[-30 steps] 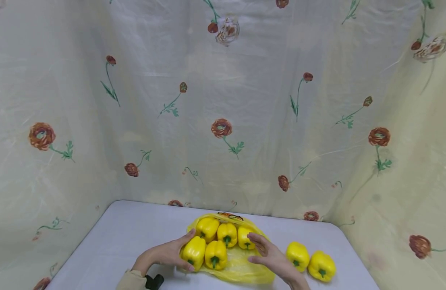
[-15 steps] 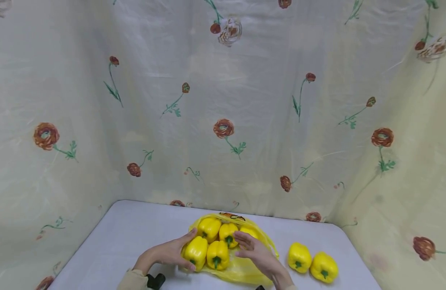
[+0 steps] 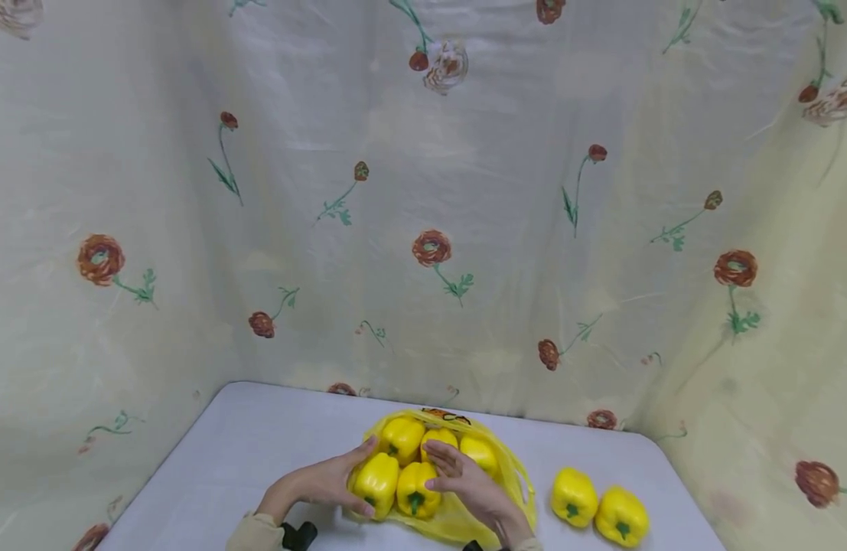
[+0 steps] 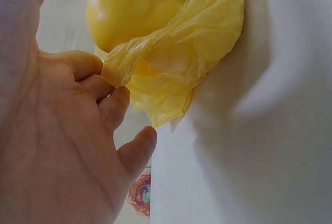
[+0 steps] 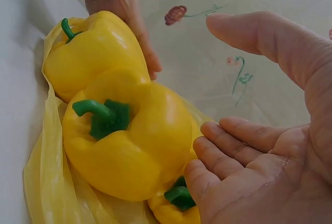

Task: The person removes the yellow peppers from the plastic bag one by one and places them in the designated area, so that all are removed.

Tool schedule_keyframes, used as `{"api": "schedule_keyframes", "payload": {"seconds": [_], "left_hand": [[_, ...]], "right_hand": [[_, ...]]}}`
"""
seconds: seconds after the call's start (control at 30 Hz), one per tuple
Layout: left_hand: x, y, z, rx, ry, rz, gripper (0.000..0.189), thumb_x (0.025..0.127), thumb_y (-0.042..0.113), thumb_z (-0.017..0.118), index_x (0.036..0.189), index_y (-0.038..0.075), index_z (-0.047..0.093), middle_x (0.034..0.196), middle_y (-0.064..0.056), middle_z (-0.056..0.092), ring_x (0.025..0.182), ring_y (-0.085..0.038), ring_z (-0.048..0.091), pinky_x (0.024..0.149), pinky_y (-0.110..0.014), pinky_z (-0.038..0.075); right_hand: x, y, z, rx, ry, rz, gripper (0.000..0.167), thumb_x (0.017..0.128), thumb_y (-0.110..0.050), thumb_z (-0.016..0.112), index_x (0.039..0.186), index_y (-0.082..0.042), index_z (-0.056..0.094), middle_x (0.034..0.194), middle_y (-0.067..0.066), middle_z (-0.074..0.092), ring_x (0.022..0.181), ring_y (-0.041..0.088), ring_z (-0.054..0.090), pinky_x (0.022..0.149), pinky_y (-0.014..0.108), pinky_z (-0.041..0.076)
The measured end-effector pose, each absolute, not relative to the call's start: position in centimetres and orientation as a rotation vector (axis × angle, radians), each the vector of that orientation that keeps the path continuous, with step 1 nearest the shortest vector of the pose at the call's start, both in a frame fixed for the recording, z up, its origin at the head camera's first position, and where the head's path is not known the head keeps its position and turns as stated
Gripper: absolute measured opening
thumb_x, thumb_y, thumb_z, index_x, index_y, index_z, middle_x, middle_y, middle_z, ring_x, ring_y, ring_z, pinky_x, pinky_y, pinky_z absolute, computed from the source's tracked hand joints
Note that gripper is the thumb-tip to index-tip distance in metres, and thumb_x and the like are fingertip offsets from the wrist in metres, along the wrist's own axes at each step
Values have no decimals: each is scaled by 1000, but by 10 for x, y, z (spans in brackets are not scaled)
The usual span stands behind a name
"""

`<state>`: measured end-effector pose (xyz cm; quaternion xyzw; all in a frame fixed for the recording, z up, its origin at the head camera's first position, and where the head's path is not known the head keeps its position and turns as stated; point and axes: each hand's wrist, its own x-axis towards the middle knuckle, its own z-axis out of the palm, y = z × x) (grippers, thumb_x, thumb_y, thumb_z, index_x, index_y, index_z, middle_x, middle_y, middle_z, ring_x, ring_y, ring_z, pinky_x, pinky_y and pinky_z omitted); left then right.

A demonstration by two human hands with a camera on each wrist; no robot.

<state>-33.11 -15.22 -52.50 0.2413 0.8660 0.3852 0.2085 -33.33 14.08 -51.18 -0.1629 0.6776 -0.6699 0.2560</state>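
Observation:
Several glossy yellow bell peppers with green stems sit in the mouth of a thin yellow plastic bag (image 3: 457, 523), as the head view shows. My left hand (image 3: 327, 484) holds the bag's left side, fingers and thumb spread round the front-left pepper (image 3: 376, 484). In the left wrist view its curled fingers (image 4: 98, 85) meet the crumpled bag edge. My right hand (image 3: 467, 486) reaches over the bag with fingers extended, thumb apart, tips close by the front-middle pepper (image 5: 132, 141). Nothing is gripped in it. A back pepper (image 3: 478, 451) is partly covered by this hand.
Outside the bag, two more bell peppers, a nearer one (image 3: 621, 516) and a farther one (image 3: 573, 496), stand side by side to the right on the white table (image 3: 272, 428). A flower-patterned curtain (image 3: 492, 306) encloses the table's back and sides.
My right hand has moved left from the bag's right side to over the peppers. The left hand keeps its place at the bag. The head view has shifted slightly.

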Motion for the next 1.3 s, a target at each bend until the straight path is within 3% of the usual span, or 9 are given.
{"api": "schedule_keyframes", "payload": {"seconds": [0.67, 1.3], "left_hand": [[-333, -151, -528, 642, 2428, 1062, 113, 76, 52, 77, 156, 14, 6, 164, -9, 6, 149, -35, 15, 117, -60, 20], [-333, -150, -530, 649, 2420, 1056, 113, 77, 53, 76, 156, 13, 6, 164, -10, 6, 149, -35, 14, 117, -60, 19]], "right_hand": [[-340, 139, -527, -401, 1876, -1802, 73, 90, -14, 69, 149, -2, 30, 157, 22, 26, 147, 38, 17, 121, 52, 13], [-335, 144, -531, -341, 1950, -1688, 75, 85, -14, 73, 148, 1, 33, 154, 24, 30, 144, 45, 20, 117, 58, 19]]}}
